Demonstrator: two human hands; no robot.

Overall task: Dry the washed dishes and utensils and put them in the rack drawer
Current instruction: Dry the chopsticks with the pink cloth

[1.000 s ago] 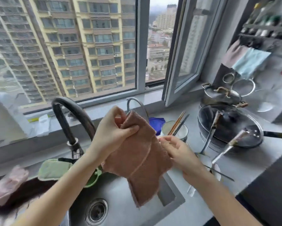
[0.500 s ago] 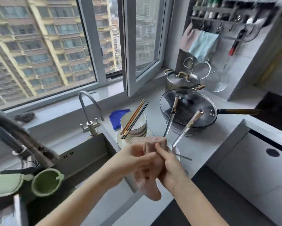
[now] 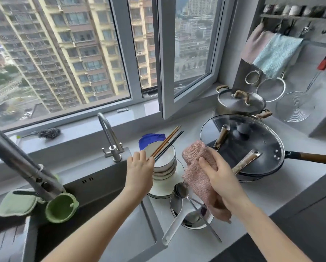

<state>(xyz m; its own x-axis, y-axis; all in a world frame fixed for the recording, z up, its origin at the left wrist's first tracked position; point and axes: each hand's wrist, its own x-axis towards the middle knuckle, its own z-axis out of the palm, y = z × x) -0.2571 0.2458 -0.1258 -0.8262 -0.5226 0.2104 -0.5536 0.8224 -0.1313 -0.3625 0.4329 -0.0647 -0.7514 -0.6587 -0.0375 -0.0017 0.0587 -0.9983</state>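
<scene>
Home kitchen in a high-rise flat. Steel sink (image 3: 105,186) set in a grey countertop (image 3: 262,195), with a slim faucet (image 3: 106,129) at its back edge and a big dark faucet (image 3: 22,163) at left. Stacked bowls (image 3: 164,167) with chopsticks (image 3: 168,142) across the top, just beside the sink. Glass-lidded wok (image 3: 262,148) and lidded pot (image 3: 241,103) near the wall. Wall rack (image 3: 298,17) with hooks, hung cloths (image 3: 277,53) and strainers (image 3: 270,89). Scourer (image 3: 49,132) on the sill. Window (image 3: 124,63) faces apartment towers (image 3: 64,53).
</scene>
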